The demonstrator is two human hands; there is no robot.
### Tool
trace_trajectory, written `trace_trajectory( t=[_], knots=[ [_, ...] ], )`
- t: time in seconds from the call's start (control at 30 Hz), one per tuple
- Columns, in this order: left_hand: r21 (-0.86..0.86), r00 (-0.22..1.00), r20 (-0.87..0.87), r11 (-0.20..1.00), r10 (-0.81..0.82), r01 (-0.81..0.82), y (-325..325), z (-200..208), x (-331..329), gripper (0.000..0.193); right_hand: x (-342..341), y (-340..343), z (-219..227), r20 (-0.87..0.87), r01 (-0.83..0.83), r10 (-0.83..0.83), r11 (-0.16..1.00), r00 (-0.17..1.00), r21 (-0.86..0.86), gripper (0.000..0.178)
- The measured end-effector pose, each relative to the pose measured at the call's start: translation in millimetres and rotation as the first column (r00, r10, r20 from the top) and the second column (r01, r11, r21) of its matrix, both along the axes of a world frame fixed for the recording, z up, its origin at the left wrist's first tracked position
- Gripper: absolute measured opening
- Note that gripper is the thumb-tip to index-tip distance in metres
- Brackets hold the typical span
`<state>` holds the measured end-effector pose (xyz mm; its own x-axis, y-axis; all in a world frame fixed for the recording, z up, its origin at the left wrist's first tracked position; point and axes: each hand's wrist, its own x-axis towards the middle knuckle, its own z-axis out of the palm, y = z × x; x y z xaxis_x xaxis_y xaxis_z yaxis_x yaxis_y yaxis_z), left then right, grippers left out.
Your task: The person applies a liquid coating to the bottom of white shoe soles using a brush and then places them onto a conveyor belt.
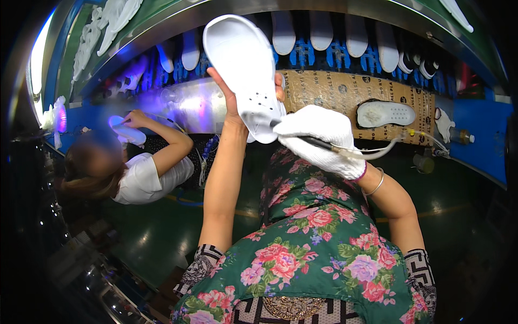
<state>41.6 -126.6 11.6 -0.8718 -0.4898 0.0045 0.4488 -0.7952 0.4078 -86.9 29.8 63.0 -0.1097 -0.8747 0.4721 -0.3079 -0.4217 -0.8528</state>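
Observation:
My bare left hand (233, 105) grips a white clog-like shoe (243, 59) from beneath, thumb on its left side and fingertips showing at its right edge. Small holes dot the shoe's narrower end, which points toward me. In a white knitted glove, my right hand (318, 137) is closed around a dark pen-like tool (315, 143) with a pale tube (372, 155) trailing off to the right. The tool's tip is at the shoe's near right rim; I cannot tell whether it touches.
Cardboard (318, 97) covers the bench, with another white shoe part (386, 114) lying on it. Beyond, several pale shoe parts (321, 32) rest on blue holders (337, 54) under a metal ledge (178, 21). At left, a co-worker (145, 178) handles a similar shoe (125, 129).

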Motion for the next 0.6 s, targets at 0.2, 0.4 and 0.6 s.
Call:
trace_trajectory(
  t=[0.2,0.4,0.6],
  knots=[
    [-0.061,0.982,0.137,0.988,-0.131,0.14,-10.4,-1.7,-0.1,0.113,8.8,6.1,-9.2,-0.218,-0.148,0.137,0.988,0.966,-0.034,0.025],
    [-0.008,0.959,0.218,0.982,-0.184,0.19,-12.4,-2.6,-3.5,0.102,-3.4,-1.5,-3.9,-0.083,-0.112,0.109,0.993,0.991,-0.035,0.021],
    [-0.129,0.852,0.475,0.941,-0.219,0.313,-30.1,-7.0,-3.5,0.095,2.5,-1.2,-10.4,-0.183,-0.212,0.209,0.977,0.961,0.002,0.023]
  ],
)
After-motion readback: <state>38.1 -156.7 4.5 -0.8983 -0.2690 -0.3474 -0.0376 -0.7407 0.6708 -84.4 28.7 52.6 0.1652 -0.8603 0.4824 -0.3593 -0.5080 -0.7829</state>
